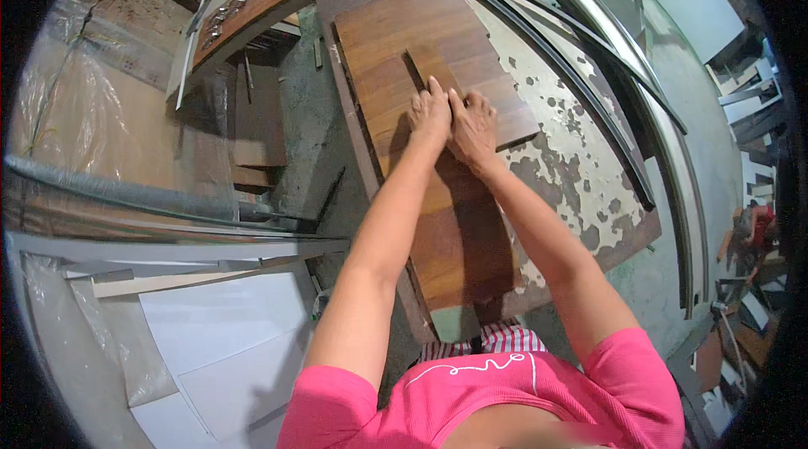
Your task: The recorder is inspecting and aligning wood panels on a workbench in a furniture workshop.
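The small wood-grain piece (431, 63) in front of you lies on top of a larger wood-grain board (379, 37), near the board's middle, with its dark edge facing left. Your left hand (431, 115) is on its near end, index finger stretched forward and the others curled. Your right hand (474, 131) sits just beside it, fingers partly bent; whether either hand grips the piece or only presses on it, you cannot tell from this angle. The board lies on a worktable (581, 196) whose pale coating is peeling in patches, and more wood-grain surface (484, 251) runs toward you below your forearms. Long black strips (624, 153) and a silvery metal length (685, 196) curve along your right. To your left are a brown panel (252, 21) bearing shiny metal pieces, a plastic-wrapped panel (118, 138) and, nearer you, white sheets (219, 314).
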### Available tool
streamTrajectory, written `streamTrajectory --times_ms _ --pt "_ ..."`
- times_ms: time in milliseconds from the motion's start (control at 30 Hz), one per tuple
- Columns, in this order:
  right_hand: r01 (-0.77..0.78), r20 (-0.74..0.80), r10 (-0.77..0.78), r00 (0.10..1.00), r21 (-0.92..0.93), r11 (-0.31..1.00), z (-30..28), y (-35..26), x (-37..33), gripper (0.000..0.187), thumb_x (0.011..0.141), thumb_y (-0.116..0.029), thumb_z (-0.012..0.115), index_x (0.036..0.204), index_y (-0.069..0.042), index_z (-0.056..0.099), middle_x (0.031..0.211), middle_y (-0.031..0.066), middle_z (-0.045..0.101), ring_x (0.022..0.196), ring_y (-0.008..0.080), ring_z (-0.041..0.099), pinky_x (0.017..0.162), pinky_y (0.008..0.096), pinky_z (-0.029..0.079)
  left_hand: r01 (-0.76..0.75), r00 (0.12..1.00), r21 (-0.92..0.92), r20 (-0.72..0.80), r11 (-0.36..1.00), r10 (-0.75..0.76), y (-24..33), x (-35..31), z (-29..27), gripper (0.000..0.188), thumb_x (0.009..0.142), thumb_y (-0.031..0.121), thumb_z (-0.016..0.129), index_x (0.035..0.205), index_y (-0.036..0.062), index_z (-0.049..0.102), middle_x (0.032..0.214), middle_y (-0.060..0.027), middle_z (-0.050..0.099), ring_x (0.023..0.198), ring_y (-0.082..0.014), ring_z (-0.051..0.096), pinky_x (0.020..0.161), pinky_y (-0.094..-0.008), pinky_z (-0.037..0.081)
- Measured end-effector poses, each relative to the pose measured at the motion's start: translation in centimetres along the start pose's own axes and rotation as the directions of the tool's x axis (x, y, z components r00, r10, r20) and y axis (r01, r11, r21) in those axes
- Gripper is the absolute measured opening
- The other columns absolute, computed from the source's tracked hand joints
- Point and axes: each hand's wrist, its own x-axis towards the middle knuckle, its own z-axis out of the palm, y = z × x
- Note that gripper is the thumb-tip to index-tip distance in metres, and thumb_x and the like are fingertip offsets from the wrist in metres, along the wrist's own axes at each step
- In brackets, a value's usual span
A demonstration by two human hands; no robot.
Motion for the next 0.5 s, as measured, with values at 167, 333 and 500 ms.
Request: streamTrajectory --times_ms 167,333,500 --pt "0.076 -0.084 -0.073 0.994 0.044 0.996 4.4 1.9 10.7 0.044 0.077 -0.025 0.050 0.119 -0.010 0.045 0.107 0.0153 0.046 0.102 0.0307 0.043 0.082 0.0433 0.032 -0.018 1.000 0.056 -0.012 0.998 0.019 -1.1 11.8 -0.4 0.050 0.089 0.029 0.037 0.128 -0.0017 0.033 0.114 -0.0257 0.050 0.110 -0.0378 0.043 0.094 -0.0482 0.030" --pt "0.018 -0.056 -0.013 0.998 0.089 0.996 9.3 1.4 19.4 0.031 0.084 -0.025 0.041 0.109 -0.008 0.050 0.112 0.0182 0.046 0.107 0.0323 0.042 0.086 0.0463 0.031 -0.040 0.999 0.334 0.006 0.942 0.040 -3.3 21.3 -2.0 0.040 0.089 0.031 0.039 0.113 0.0003 0.047 0.108 -0.0247 0.056 0.104 -0.0399 0.051 0.087 -0.0465 0.041" --pt "-0.018 -0.127 0.027 0.991 0.075 0.997 11.6 2.7 24.1 0.030 0.085 -0.030 0.041 0.106 -0.012 0.053 0.104 0.0183 0.048 0.101 0.0323 0.045 0.082 0.0470 0.033 -0.081 0.997 0.375 0.015 0.924 0.082 -3.6 27.0 -1.1 0.042 0.089 0.033 0.035 0.112 0.0008 0.051 0.111 -0.0243 0.055 0.107 -0.0381 0.050 0.089 -0.0456 0.039"
